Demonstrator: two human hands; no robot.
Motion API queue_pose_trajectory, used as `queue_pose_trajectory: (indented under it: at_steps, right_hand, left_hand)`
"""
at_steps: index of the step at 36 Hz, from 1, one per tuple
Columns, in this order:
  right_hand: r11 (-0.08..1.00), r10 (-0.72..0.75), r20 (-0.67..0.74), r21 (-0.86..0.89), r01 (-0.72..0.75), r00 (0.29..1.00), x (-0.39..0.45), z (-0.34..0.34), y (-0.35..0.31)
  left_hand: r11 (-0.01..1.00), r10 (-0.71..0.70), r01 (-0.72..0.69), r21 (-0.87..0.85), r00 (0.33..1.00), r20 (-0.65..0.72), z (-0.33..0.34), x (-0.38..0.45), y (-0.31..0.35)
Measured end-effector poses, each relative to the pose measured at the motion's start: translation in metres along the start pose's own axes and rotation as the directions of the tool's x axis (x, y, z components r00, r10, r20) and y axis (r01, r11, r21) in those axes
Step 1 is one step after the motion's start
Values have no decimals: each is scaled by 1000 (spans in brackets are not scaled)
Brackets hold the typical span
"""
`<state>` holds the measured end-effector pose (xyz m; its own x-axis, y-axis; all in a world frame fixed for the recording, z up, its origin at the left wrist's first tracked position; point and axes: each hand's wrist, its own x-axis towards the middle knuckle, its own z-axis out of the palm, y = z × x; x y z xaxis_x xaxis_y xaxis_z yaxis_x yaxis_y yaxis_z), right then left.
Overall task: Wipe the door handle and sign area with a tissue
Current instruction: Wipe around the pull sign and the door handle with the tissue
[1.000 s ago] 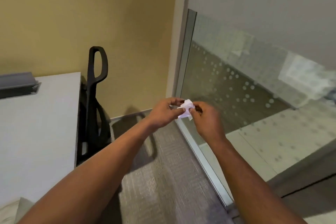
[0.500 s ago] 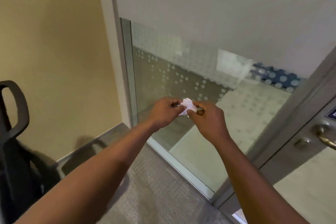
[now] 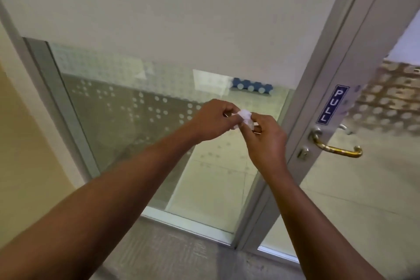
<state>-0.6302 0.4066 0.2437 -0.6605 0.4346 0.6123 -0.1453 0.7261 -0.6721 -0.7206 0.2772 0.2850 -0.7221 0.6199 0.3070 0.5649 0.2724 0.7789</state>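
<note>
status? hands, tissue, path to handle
Left hand and right hand both pinching crumpled tissue in front of glass panel. Brass door handle and PULL sign untouched, to the right. Nothing in the way.

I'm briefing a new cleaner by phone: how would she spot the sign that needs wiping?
Find the grey metal door frame right of the dotted glass panel. On it, just above the brass lever handle, sits the sign: a narrow blue strip reading PULL in white, the only lettered thing there.
</note>
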Motion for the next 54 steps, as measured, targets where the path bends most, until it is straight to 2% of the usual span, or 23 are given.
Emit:
queue_pose_trajectory:
  at_steps: [6, 14, 20, 27, 31, 34, 36, 38, 43, 46, 50, 54]
  right_hand:
    - [998, 18, -103, -53, -24, 995, 31, -22, 21]
    - [994, 93, -244, 79, -75, 965, 68, -61, 52]
    - [980, 134, -350, 184, -73, 927, 92, -96, 78]
    - [957, 238, -428, 254, -137, 872, 98, -135, 104]
    - [943, 292, -438, 280, -179, 851, 97, -148, 111]
    - [936, 322, -463, 288, -204, 826, 97, -156, 114]
    - [915, 372, -469, 333, -230, 801, 95, -159, 116]
    - [889, 422, -462, 382, -254, 780, 94, -161, 116]
    - [862, 484, -507, 415, -291, 713, 97, -163, 116]
    - [890, 454, -570, 312, -331, 685, 106, -161, 115]
    - [899, 412, -621, 159, -407, 667, 123, -157, 107]
    - [895, 344, -662, 16, -445, 666, 135, -151, 107]
  left_hand:
    - [990, 99, -104, 98, 993, 58, 16, 45, 20]
    - [930, 270, -300, 211, 950, 158, 37, 110, 60]
    - [845, 416, -464, 266, 883, 220, 62, 144, 95]
    - [568, 662, -688, 452, 708, 247, 78, 171, 118]
    - [321, 747, -790, 522, 550, 373, 82, 187, 125]
    - [98, 774, -844, 527, 397, 492, 83, 200, 127]
    - [-57, 763, -844, 533, 308, 568, 86, 208, 126]
    - [-156, 757, -818, 553, 260, 599, 88, 217, 124]
    - [-229, 774, -755, 614, 242, 585, 90, 237, 119]
    - [-242, 794, -738, 630, 222, 566, 96, 246, 114]
    - [-207, 799, -729, 652, 259, 543, 108, 253, 106]
    - [-195, 828, -706, 680, 253, 500, 117, 258, 103]
